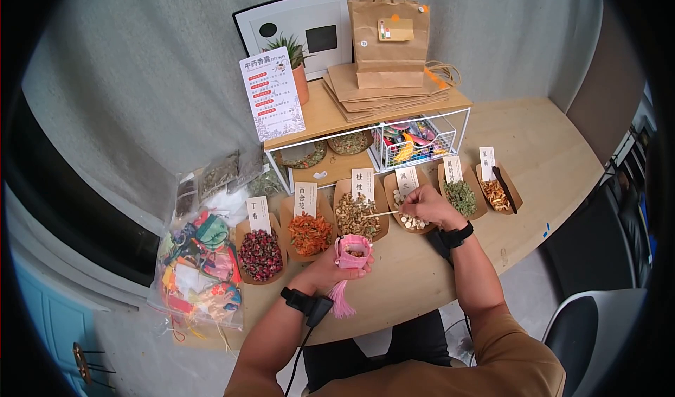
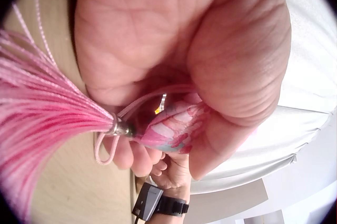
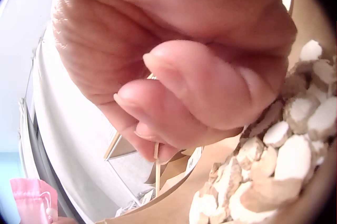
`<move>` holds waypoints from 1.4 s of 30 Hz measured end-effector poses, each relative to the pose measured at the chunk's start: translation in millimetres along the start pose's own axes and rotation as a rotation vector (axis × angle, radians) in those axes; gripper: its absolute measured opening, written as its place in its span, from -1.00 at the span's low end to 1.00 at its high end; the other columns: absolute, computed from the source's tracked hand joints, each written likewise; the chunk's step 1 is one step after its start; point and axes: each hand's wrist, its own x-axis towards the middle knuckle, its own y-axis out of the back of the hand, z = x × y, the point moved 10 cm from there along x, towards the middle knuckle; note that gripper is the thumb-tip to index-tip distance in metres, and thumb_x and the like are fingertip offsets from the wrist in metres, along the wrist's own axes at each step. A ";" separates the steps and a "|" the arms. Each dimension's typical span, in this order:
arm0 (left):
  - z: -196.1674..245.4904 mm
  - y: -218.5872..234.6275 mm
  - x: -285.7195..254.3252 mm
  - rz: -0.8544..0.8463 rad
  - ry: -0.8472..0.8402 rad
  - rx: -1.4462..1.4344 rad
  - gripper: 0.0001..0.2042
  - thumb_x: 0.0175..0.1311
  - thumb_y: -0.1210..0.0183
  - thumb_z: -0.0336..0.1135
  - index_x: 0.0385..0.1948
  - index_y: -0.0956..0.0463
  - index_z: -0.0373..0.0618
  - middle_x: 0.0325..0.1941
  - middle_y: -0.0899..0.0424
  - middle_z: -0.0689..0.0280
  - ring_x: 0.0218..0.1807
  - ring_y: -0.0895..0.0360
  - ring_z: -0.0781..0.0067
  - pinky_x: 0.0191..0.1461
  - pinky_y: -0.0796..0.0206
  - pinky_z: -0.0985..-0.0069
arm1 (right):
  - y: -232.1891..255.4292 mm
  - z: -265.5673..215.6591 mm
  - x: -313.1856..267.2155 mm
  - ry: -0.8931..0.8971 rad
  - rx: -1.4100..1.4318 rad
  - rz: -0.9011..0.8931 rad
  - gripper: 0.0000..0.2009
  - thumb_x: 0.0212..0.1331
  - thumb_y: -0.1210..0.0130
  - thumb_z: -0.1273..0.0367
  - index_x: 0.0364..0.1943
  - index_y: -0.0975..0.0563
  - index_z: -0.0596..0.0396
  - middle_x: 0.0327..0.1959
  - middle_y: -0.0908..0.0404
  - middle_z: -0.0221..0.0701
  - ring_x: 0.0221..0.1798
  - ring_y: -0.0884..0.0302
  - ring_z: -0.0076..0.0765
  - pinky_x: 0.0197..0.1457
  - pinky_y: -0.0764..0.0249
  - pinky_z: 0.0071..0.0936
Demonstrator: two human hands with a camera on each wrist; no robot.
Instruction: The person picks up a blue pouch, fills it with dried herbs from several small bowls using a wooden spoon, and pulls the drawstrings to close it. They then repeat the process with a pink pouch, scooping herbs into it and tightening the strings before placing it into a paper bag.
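My left hand [image 1: 325,270] holds a small pink drawstring pouch [image 1: 345,260], its mouth spread and facing up, with bits of dried herb inside. A pink tassel [image 1: 342,301] hangs below it. In the left wrist view the fingers and thumb curl round the patterned pouch [image 2: 176,127]. My right hand [image 1: 430,207] is at a paper tray [image 1: 401,223] of pale dried slices [image 3: 292,161], its fingers curled round a thin wooden stick [image 1: 380,214]. That stick [image 3: 157,174] juts out from the fingertips towards the pouch side; its other end is hidden in the hand.
Beside the pale slices stand labelled trays of twig-like pieces [image 1: 355,218], orange petals [image 1: 309,234], dark red buds [image 1: 261,254], green leaves [image 1: 460,197] and brown shreds [image 1: 496,195]. A bag of colourful pouches [image 1: 204,267] lies left. Behind is a shelf [image 1: 401,118] with paper bags [image 1: 391,52].
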 end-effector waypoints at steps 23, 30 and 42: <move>2.2 -0.6 0.1 0.006 -0.012 -0.015 -0.53 0.08 -0.33 -0.51 0.06 -0.39 -0.19 -0.06 -0.58 0.28 -0.04 -0.56 0.45 0.08 -0.43 0.44 | -8.8 7.7 1.8 -0.079 0.234 -0.071 -0.77 0.09 -0.19 0.45 -0.68 -0.47 0.13 -0.79 -0.37 -0.54 -0.82 -0.14 -0.71 -0.76 0.01 -0.66; 1.1 0.2 0.1 0.012 -0.015 -0.018 -0.54 0.08 -0.33 -0.51 0.05 -0.40 -0.20 -0.08 -0.58 0.28 -0.05 -0.56 0.46 0.07 -0.43 0.45 | -6.0 7.4 1.2 -0.099 0.254 -0.063 -0.79 0.10 -0.17 0.43 -0.65 -0.49 0.13 -0.77 -0.38 -0.55 -0.80 -0.19 -0.70 -0.75 -0.04 -0.66; 0.2 0.4 -0.2 0.015 0.004 -0.021 -0.53 0.08 -0.33 -0.52 0.05 -0.38 -0.13 -0.06 -0.57 0.34 -0.05 -0.54 0.54 0.09 -0.42 0.50 | -7.6 -10.1 -9.0 0.004 0.462 -0.176 -0.81 0.13 -0.19 0.44 -0.60 -0.50 0.11 -0.74 -0.38 -0.58 -0.79 -0.18 -0.73 -0.74 -0.02 -0.70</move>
